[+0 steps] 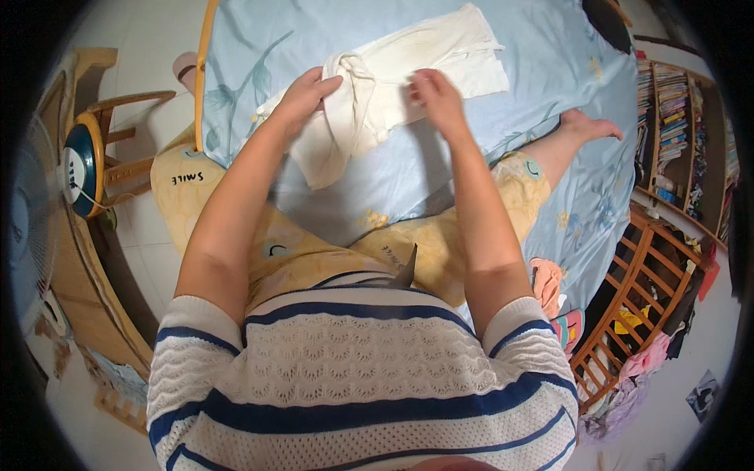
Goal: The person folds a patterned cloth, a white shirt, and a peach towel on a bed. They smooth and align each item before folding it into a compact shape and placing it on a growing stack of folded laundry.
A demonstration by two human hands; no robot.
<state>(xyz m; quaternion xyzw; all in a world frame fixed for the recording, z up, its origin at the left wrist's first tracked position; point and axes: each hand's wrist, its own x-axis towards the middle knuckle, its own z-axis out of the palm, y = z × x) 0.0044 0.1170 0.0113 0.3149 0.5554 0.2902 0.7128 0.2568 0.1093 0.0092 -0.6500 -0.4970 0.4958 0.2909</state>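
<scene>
A soft white garment (440, 56) lies on the blue bed sheet, bunched and twisted at its left part, with one narrow piece drooping toward me. My left hand (308, 98) is closed on the bunched part, thumb on top of the cloth. Over the flatter right part, my right hand (438, 100) hovers with its fingers loosely bent and slightly blurred. No cloth can be seen gripped in it. The garment's exact kind cannot be made out among its folds.
The bed's blue flowered sheet (550, 243) surrounds my outstretched legs in yellow trousers (428, 247). At left stand a wooden stool (129, 169) and a fan (31, 228). Bookshelves (667, 133) and a slatted wooden rack (632, 306) with clothes are at right.
</scene>
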